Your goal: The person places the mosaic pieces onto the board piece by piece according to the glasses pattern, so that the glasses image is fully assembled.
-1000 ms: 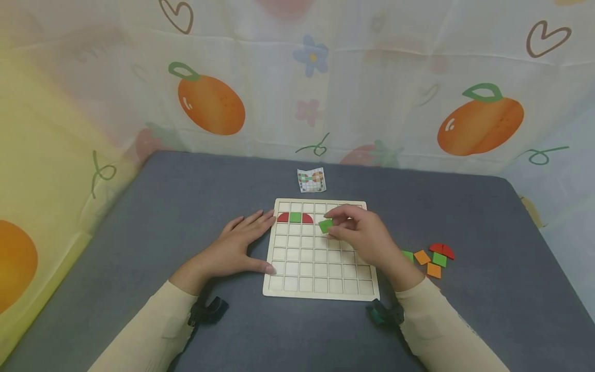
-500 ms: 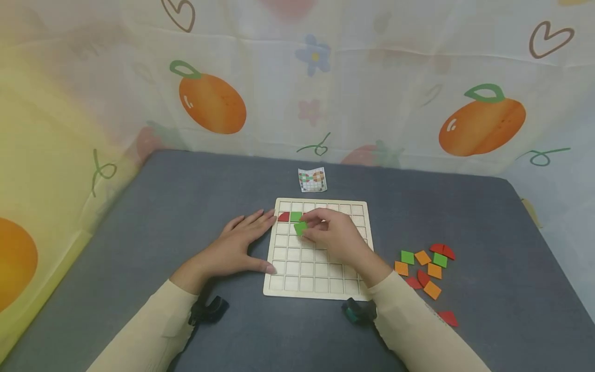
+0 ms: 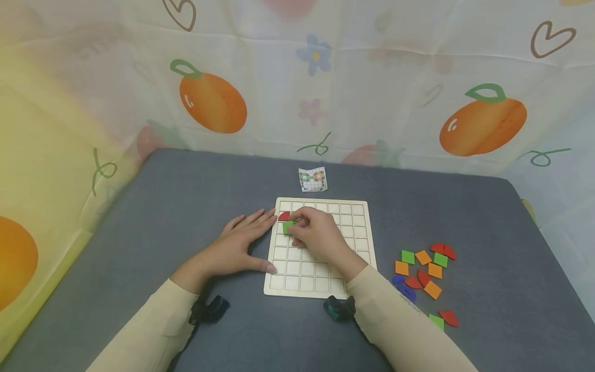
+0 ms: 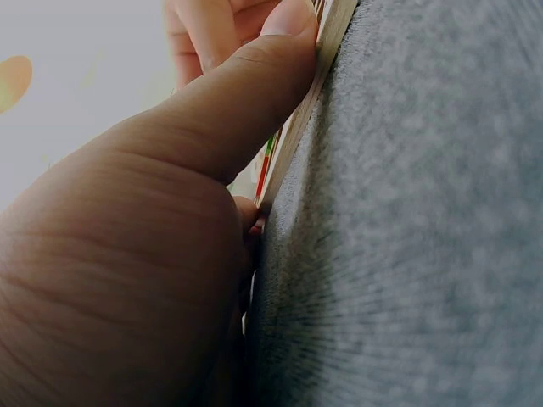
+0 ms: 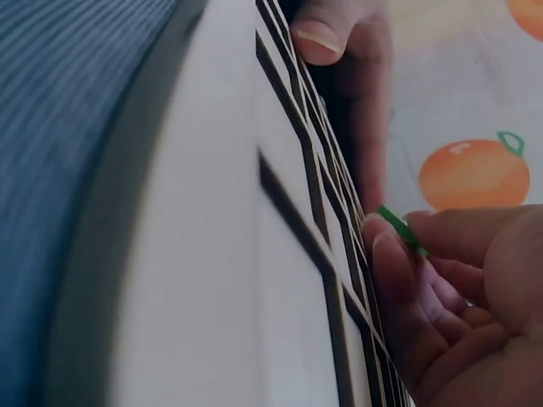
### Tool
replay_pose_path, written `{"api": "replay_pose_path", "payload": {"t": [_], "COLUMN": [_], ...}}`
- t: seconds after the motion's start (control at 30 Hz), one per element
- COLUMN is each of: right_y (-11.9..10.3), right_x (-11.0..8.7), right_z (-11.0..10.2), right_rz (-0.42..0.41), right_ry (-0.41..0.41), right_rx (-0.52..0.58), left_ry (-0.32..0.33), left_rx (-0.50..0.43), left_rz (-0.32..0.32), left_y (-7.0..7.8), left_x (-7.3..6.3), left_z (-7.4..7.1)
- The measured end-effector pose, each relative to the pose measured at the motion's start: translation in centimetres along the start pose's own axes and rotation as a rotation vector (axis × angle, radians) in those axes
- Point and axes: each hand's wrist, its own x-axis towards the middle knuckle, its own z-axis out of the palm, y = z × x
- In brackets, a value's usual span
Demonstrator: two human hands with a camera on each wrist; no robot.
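Note:
My right hand (image 3: 321, 235) pinches a green square tile (image 3: 287, 228) between thumb and fingers, close over the left side of the wooden grid board (image 3: 299, 283). In the right wrist view the tile (image 5: 400, 229) is tilted between the fingertips. Just above it in the head view, a red quarter-round tile (image 3: 284, 216) lies in a cell near the top left. A green square beside that is mostly covered by the fingers. With straight, spread fingers, my left hand (image 3: 234, 247) rests along the board's left edge, thumb touching the rim.
Right of the board lie loose tiles: several orange squares (image 3: 433, 290), green squares (image 3: 407, 257), red quarter-rounds (image 3: 448, 318) and blue rounded pieces (image 3: 407, 292). A small printed pattern card (image 3: 313, 179) lies behind the board on the dark grey table (image 3: 223, 181).
My right hand has carried the green tile leftward across the board, to just below the red quarter-round. The right forearm has uncovered more loose tiles. My left hand has stayed put.

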Motion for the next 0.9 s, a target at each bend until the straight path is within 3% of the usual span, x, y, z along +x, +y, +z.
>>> {"api": "replay_pose_path", "payload": {"t": [0.57,0.9], "right_y": [-0.4,-0.1], "right_x": [0.9,0.7], "right_z": [1.4,1.3], "right_rz": [0.010,0.014], "right_ry": [0.052,0.062], "right_rx": [-0.209,-0.149], "left_ry": [0.000,-0.008], "left_rx": [0.005,-0.001], "left_rz": [-0.001,-0.007], "left_y": [0.2,0.2], "left_x": [0.0,0.0], "left_z": [-0.1,-0.1]}}
